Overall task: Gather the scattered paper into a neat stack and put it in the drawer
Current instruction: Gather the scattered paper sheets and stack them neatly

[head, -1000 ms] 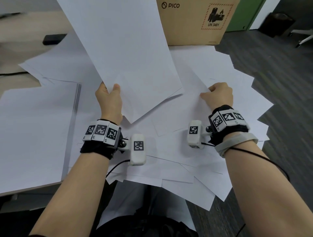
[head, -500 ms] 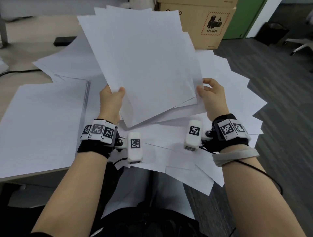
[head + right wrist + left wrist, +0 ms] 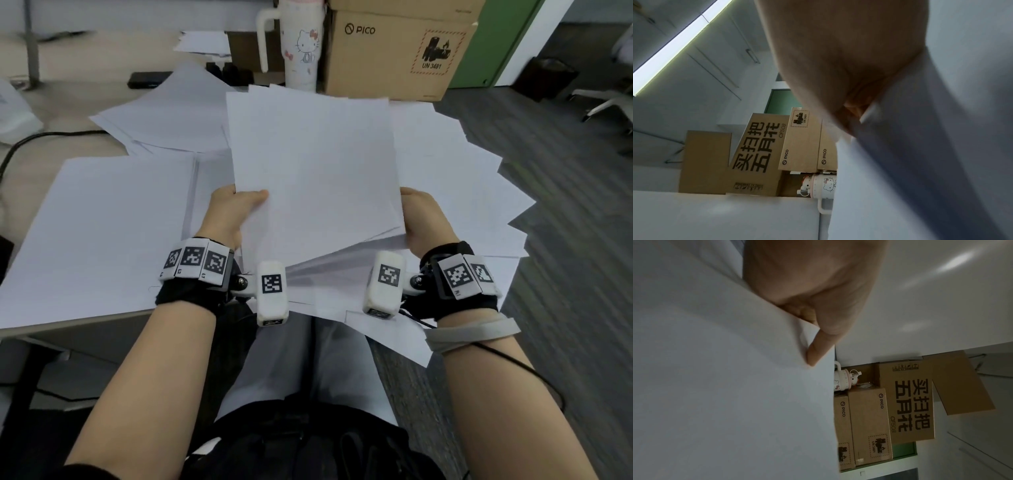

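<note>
A bundle of white sheets (image 3: 315,171) stands raised above the desk, its edges roughly squared. My left hand (image 3: 233,212) grips its lower left edge, thumb lying on the front; the same thumb presses the bundle (image 3: 715,386) in the left wrist view. My right hand (image 3: 423,219) grips the lower right edge, and the right wrist view shows its palm (image 3: 838,65) against the bundle (image 3: 920,162). Scattered paper (image 3: 462,164) fans out over the desk's right side and more scattered paper (image 3: 164,116) lies at the back left. No drawer is in view.
A neat flat pile of paper (image 3: 102,233) covers the desk's left part. At the back stand a Hello Kitty tumbler (image 3: 301,44) and a PICO cardboard box (image 3: 397,48). A black cable (image 3: 44,137) runs at the left. Grey carpet floor (image 3: 565,240) lies to the right.
The raised sheets swung from a tilt to upright and square. My right hand left the sheets on the desk and took the bundle's right edge; both hands came closer to my body.
</note>
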Tool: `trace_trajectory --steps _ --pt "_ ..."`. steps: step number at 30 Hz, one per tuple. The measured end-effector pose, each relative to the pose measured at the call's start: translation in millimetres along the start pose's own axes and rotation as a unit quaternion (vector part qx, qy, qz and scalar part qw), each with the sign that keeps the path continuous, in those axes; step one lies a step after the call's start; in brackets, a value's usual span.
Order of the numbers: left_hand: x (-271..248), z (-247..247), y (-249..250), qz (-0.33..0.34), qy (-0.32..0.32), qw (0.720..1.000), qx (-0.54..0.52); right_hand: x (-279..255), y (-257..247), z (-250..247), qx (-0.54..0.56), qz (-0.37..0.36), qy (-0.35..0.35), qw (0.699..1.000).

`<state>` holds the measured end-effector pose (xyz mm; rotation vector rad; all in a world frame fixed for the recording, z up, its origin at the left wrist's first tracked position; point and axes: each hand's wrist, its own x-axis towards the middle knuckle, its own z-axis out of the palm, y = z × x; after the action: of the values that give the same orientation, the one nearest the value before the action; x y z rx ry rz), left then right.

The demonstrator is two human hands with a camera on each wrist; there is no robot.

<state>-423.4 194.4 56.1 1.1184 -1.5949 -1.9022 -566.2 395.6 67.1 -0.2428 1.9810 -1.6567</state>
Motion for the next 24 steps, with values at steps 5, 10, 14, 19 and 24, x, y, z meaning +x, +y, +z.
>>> trace_trajectory --steps 5,10,14,19,24 --pt "-3.3 -3.9 -3.0 0.020 0.019 1.000 0.013 1.8 8.7 -0.4 -0.008 0.103 0.007 0.995" --pt "-7.7 -6.8 -2.8 0.065 0.010 0.997 0.031 -2.4 11.8 8.5 -0.068 0.097 -0.029 0.993" --pt "-12.0 -10.5 1.2 0.128 0.027 0.991 0.021 -4.1 12.7 10.5 -0.082 0.041 -0.015 0.996" --pt "-18.6 -14.2 12.9 0.185 0.035 0.982 -0.025 -14.5 -2.3 14.7 -0.015 -0.082 0.016 0.996" --pt "-21.8 -8.5 24.1 0.223 0.052 0.972 -0.046 -23.2 -18.9 21.3 0.034 -0.166 0.013 0.985"
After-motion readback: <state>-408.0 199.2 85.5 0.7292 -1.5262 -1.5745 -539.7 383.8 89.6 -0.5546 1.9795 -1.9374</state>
